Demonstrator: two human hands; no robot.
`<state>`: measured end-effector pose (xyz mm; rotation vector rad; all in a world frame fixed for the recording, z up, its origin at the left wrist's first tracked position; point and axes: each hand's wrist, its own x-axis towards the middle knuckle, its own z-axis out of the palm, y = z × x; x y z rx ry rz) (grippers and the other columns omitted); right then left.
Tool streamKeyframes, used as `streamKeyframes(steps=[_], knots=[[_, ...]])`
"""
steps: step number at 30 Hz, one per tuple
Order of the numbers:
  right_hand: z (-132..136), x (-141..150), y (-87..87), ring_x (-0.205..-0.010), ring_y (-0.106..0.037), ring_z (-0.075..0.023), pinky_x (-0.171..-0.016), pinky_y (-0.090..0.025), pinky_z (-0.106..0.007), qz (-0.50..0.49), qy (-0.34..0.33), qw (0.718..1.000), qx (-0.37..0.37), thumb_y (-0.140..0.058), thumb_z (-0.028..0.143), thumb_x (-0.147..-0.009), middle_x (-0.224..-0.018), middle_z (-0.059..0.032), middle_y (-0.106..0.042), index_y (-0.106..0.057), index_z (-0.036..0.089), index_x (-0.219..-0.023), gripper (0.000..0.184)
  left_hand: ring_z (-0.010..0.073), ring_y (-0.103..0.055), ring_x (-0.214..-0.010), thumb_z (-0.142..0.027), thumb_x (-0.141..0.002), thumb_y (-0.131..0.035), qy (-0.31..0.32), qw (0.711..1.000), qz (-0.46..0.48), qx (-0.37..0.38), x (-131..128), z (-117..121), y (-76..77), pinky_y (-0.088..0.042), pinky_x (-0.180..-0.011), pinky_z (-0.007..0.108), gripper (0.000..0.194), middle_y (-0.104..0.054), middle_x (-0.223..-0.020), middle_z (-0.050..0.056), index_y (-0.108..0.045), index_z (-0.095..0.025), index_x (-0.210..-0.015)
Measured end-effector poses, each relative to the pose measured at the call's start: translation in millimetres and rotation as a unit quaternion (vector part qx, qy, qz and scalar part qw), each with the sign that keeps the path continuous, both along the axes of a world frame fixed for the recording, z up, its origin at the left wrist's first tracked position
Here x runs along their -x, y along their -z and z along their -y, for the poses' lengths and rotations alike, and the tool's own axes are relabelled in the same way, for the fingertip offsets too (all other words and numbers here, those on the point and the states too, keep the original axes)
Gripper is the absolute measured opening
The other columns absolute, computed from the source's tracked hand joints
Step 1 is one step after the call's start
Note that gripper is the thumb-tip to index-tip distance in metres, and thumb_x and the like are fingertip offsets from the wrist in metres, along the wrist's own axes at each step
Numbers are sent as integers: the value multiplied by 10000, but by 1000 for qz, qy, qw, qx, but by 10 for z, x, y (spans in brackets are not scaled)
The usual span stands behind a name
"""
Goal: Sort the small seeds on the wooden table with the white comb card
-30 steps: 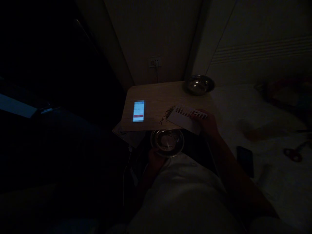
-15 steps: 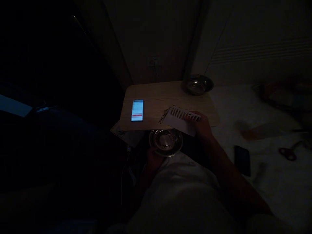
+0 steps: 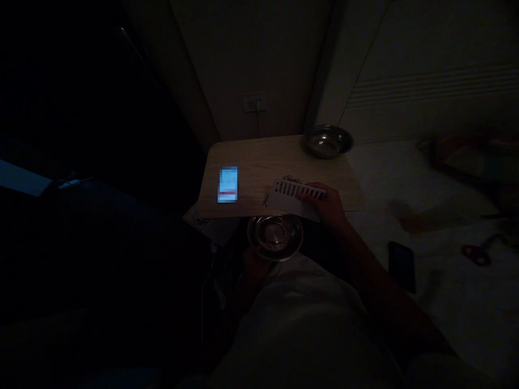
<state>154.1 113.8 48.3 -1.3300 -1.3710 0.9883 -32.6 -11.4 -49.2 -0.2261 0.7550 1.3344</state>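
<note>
In dim light, my right hand [image 3: 331,208] is closed on a flat white slotted panel [image 3: 286,202], with a row of oblong holes along its far edge. The panel rests at or just above the near edge of a wooden tabletop [image 3: 251,156]. Small dark bits [image 3: 292,179] lie scattered along its far side and left end. Below that edge, my left hand [image 3: 257,261] grips the rim of a shiny metal bowl [image 3: 276,254]. Some bits seem to lie inside the bowl, too dark to make out.
A lit phone [image 3: 227,184] lies on the tabletop's left side. Another metal bowl [image 3: 329,141] stands at its back right corner. To the right, a dark phone-like slab [image 3: 402,267] and red-handled scissors [image 3: 476,255] lie on white cloth. A wall socket [image 3: 254,102] holds a plug.
My right hand has moved the slotted panel slightly left, over part of the dark bits. The bowl in my left hand stays almost where it was.
</note>
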Motion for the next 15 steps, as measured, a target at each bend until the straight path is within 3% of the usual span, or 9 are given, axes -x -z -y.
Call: streamKeyframes(steps=[15], knots=[[0, 32, 2, -675, -592, -169, -607, -453, -288, 18, -24, 1000, -7, -749, 399, -632, -811, -27, -688, -683, 201, -862, 310, 257, -641, -895, -185, -646, -561, -12, 1000, -13, 17, -23, 11, -47, -462, -864, 391, 269, -707, -873, 84, -671, -133, -887]])
